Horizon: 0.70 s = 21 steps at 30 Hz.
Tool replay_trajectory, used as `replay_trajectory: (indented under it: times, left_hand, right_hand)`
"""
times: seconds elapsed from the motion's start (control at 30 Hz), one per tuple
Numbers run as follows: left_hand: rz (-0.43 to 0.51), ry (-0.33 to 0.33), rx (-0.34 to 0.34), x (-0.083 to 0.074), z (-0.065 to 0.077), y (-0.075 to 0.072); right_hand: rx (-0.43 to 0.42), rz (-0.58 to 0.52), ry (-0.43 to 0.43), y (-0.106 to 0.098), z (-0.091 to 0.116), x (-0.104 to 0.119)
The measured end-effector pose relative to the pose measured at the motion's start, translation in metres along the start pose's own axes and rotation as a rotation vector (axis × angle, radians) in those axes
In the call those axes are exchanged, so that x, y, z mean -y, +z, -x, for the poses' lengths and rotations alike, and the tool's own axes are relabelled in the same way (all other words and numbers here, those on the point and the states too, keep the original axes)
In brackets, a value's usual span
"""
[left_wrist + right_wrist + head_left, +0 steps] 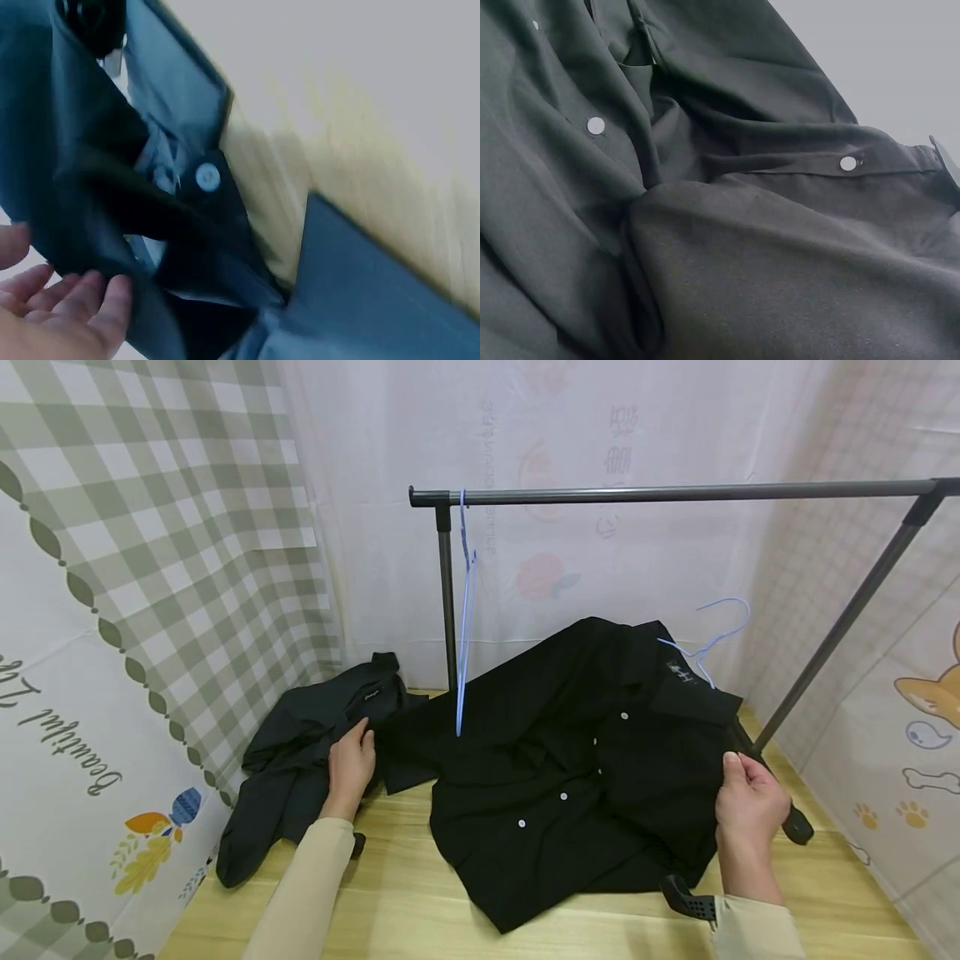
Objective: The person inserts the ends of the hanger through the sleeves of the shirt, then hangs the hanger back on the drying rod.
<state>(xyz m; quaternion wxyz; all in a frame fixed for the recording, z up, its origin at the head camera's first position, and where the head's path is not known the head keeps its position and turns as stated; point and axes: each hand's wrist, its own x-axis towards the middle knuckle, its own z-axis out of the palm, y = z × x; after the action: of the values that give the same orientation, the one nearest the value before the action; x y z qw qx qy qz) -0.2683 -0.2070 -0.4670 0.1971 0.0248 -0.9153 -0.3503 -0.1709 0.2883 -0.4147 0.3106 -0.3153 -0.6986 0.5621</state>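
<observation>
A black button-up shirt (540, 760) with white buttons is spread over the wooden tabletop, one sleeve stretched to the left. The hook of a blue hanger (723, 631) sticks out at its collar. My right hand (752, 802) pinches the shirt's right side below the collar; in the right wrist view, folds of the shirt (780, 262) fill most of the picture. At the sleeve's far end is my left hand (351, 768), beside a second dark garment (300, 735) lying bunched. The left wrist view has its fingers (82, 300) against dark cloth, thumb apart.
A metal clothes rack bar (637, 493) crosses above the shirt, and its post (446, 602) stands behind the sleeve. Another blue hanger (465, 635) hangs from the bar's left end. Patterned curtains (172, 527) enclose the table (390, 893).
</observation>
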Motion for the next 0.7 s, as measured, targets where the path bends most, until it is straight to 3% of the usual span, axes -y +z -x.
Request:
replay_trajectory:
  times: [0.13, 0.27, 0.4, 0.57, 0.7]
  left_hand:
    - [0.027, -0.033, 0.169, -0.007, 0.003, 0.011]
    - [0.009, 0.001, 0.242, -0.017, 0.012, 0.028]
    - [-0.080, 0.115, 0.295, -0.030, 0.022, 0.047]
    - [-0.288, 0.316, 0.360, -0.039, 0.031, 0.067]
    - [-0.399, 0.411, 0.305, -0.040, 0.032, 0.076]
  right_hand:
    - [-0.017, -0.008, -0.020, 0.003, 0.001, 0.000]
    - [-0.021, -0.007, -0.029, 0.005, 0.002, -0.001]
    - [-0.024, -0.007, -0.029, 0.005, 0.002, -0.002]
    - [-0.020, -0.005, -0.039, 0.005, 0.002, -0.003]
    - [-0.014, -0.030, -0.029, 0.005, 0.003, -0.004]
